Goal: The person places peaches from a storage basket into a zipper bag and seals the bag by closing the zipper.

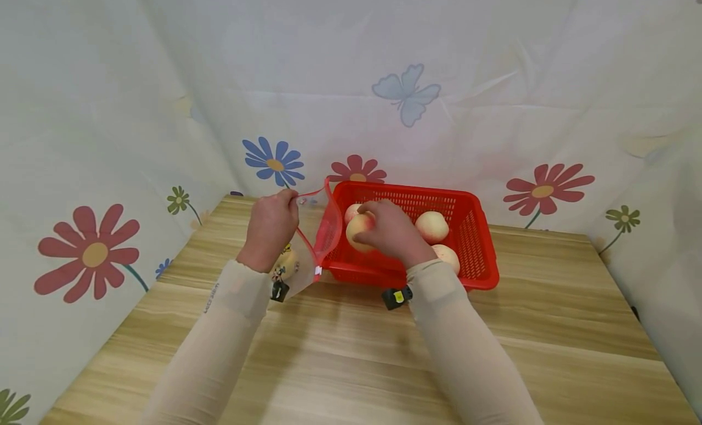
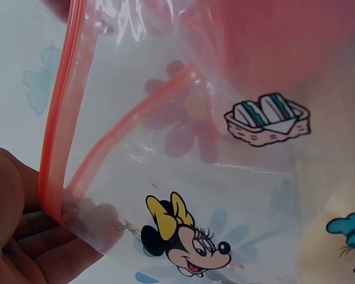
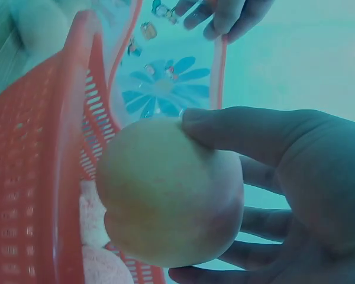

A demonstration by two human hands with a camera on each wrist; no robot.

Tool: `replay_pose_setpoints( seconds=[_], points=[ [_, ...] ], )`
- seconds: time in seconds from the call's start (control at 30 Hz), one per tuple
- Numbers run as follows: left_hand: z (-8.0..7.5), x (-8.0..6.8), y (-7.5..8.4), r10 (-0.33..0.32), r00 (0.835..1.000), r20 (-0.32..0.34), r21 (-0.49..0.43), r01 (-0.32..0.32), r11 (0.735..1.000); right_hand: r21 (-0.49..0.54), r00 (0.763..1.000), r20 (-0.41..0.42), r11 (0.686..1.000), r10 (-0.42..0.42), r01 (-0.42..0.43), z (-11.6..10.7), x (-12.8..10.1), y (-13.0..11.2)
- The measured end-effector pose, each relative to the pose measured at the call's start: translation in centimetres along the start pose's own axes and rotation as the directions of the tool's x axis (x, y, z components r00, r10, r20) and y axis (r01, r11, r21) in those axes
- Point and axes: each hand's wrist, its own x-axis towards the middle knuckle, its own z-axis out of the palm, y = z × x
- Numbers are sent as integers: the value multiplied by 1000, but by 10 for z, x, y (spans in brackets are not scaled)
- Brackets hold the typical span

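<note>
**Peach lifted at the basket's left end, bag held open beside it**

The right hand (image 1: 390, 230) curls its fingers and thumb round 1 peach (image 1: 358, 230), raised at the left end of the red basket (image 1: 477, 242), near the bag's mouth. The left hand (image 1: 270, 227) pinches the red zip strip of the clear printed bag (image 1: 320, 236), holding it up just left of the basket, seemingly so the mouth stays open toward the fruit. Counted: 3 more peaches (image 1: 432, 225) show in the basket, 1 partly hidden behind the held one. 1 pale fruit (image 1: 285, 263) seems to lie in the bag's bottom. All stands on the wooden table (image 1: 548, 327).
</note>
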Motion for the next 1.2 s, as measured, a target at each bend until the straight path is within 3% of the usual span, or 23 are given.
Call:
replay_pose_setpoints(
  seconds=[0.4,0.83,1.2],
  points=[
    [0,-2,0,2,1000,-4,14,-2,1000,155,993,-118,988,-11,30,10,5,-16],
    [0,-3,0,17,1000,-10,11,-17,1000,351,990,-140,936,35,17,33,17,-24],
    [0,-3,0,10,1000,-4,6,-10,1000,366,986,-163,930,34,28,50,24,-26]
  ],
)
